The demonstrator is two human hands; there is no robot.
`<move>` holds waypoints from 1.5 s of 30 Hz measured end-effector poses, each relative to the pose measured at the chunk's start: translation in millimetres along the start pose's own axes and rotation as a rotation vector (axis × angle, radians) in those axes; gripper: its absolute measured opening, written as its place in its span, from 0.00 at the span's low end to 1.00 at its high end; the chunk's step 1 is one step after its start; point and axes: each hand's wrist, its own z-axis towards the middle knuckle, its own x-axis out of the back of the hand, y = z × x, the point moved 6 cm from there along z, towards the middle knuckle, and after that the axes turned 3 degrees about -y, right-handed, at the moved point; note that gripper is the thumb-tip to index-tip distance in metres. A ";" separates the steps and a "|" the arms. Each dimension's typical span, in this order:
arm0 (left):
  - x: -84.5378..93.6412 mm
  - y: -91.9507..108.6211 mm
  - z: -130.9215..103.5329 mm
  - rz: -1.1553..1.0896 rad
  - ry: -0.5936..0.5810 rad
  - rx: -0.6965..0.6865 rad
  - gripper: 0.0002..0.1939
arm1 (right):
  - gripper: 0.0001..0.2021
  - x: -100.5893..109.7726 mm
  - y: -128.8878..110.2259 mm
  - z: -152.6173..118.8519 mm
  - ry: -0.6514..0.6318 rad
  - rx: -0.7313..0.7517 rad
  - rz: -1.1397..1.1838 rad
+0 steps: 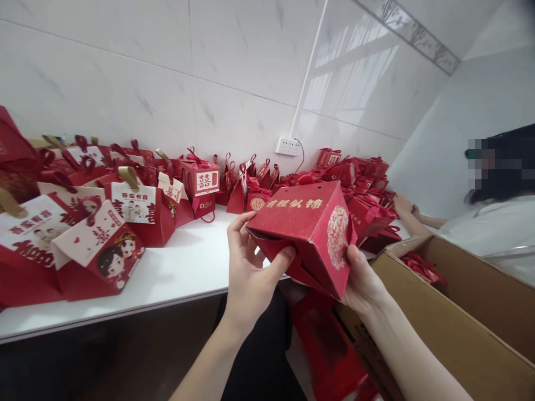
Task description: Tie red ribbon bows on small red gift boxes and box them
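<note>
A red cardboard gift box (292,209) with gold lettering and a round patterned emblem on one end is held up, tilted, over the front edge of the table. My left hand (253,273) grips its left side, the thumb pressed against a folded flap and the fingers behind. Around the right end curls my right hand (363,281), its thumb by the emblem and its other fingers mostly hidden underneath. Two small holes show along the box's upper edge.
Finished-looking red gift boxes (136,209) with ribbon loops crowd the white table (184,267). More red boxes (351,172) are heaped at the back right. A large open carton (443,312) with red items inside stands at right. Beyond it, another person (501,217) works. A socket strip (288,146) is on the wall.
</note>
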 end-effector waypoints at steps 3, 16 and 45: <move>0.7 0.6 0.0 0.017 0.003 -0.025 0.29 | 0.22 -0.7 0.9 0.2 -0.009 -0.006 0.002; -1.1 3.2 -2.7 0.072 0.001 -0.072 0.33 | 0.30 -4.1 5.4 -3.8 0.001 -0.071 0.000; -7.6 -3.8 -15.9 -0.069 -0.151 -0.053 0.28 | 0.24 -14.4 18.3 6.6 -0.104 -0.012 0.182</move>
